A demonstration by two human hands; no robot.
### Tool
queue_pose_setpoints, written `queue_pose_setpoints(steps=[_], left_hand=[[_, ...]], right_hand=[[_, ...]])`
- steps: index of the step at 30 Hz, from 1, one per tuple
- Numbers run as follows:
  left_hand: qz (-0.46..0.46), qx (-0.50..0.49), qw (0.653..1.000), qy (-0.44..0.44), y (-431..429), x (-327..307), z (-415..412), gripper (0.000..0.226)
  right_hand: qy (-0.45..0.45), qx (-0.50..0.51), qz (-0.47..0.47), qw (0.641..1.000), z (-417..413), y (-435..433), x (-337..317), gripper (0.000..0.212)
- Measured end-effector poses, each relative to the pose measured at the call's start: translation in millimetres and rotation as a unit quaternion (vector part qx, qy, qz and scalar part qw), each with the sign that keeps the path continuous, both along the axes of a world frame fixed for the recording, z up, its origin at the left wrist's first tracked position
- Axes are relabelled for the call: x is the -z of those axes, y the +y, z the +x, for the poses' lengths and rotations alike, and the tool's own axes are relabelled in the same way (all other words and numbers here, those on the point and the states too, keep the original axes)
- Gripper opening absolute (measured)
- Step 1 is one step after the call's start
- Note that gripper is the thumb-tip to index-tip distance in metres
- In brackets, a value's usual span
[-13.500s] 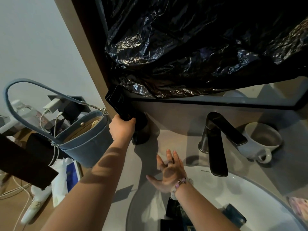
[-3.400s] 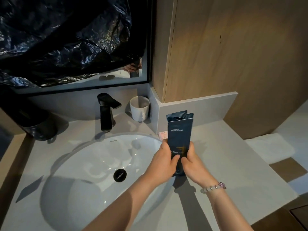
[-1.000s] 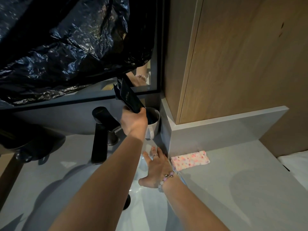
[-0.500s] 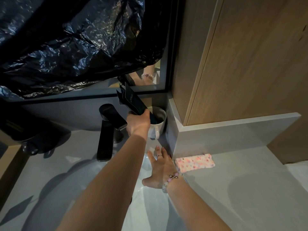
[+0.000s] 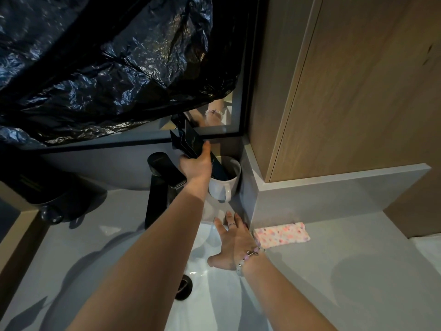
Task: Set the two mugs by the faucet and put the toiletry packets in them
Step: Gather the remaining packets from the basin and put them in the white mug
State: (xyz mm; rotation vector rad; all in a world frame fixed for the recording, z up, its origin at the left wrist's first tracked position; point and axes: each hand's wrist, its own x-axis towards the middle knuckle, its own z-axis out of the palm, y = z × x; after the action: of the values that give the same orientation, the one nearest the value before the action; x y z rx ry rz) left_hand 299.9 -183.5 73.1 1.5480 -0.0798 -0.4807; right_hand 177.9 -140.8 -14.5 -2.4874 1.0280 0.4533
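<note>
A white mug [image 5: 232,185] stands in the corner just right of the black faucet [image 5: 158,187]. My left hand [image 5: 196,166] grips several dark toiletry packets [image 5: 191,142]; they lean left, with their lower ends inside the white mug. My right hand [image 5: 232,242] lies flat with fingers spread on the rim of the white sink [image 5: 119,283], holding nothing. A dark mug [image 5: 40,192] sits in shadow to the far left of the faucet; its contents are hard to make out.
A pink flowered pouch [image 5: 281,236] lies on the grey counter by the low wall at right. Black plastic sheeting [image 5: 107,68] covers most of the mirror above. The sink drain [image 5: 183,286] shows beneath my left forearm.
My left hand carried the packets to the white mug and lowered their ends into it. My right hand stayed flat on the sink rim.
</note>
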Motion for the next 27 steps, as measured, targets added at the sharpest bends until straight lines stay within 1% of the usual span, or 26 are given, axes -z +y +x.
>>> queue_pose_setpoints(steps=[4,7,12,14,16,18,19,21,23,24,25,27], left_hand=[[-0.010,0.019,1.000,0.004,1,1,2,0.055],[-0.001,0.034,0.999,0.014,1,2,2,0.060],[0.025,0.047,0.999,0.005,0,7,5,0.062],[0.034,0.044,0.998,0.007,1,4,3,0.074],[0.044,0.049,0.998,0.021,4,-2,0,0.091],[0.086,0.087,0.991,0.047,12,-5,-9,0.103],[0.117,0.112,0.986,0.050,18,-3,-15,0.104],[0.153,0.158,0.975,0.020,28,9,-24,0.096],[0.170,0.185,0.967,-0.036,41,18,-31,0.082],[0.186,0.215,0.956,-0.075,48,20,-34,0.075],[0.207,0.258,0.937,-0.113,56,21,-37,0.070],[0.233,0.320,0.901,-0.175,77,19,-44,0.067]], right_hand=[[-0.002,0.001,-0.007,1.000,0,0,1,0.096],[-0.002,0.003,-0.005,1.000,1,0,1,0.096],[0.005,-0.001,-0.013,1.000,1,0,1,0.096],[0.010,-0.002,-0.015,1.000,1,0,2,0.096],[0.021,-0.006,-0.026,0.999,2,1,4,0.097],[0.037,-0.012,-0.037,0.999,3,2,6,0.099],[0.045,-0.014,-0.042,0.998,4,3,6,0.100],[0.060,-0.021,-0.060,0.996,5,5,7,0.101],[0.064,-0.023,-0.070,0.995,7,7,6,0.101],[0.063,-0.025,-0.067,0.995,7,7,6,0.100],[0.064,-0.027,-0.067,0.995,6,7,5,0.100],[0.058,-0.028,-0.064,0.996,3,8,3,0.098]])
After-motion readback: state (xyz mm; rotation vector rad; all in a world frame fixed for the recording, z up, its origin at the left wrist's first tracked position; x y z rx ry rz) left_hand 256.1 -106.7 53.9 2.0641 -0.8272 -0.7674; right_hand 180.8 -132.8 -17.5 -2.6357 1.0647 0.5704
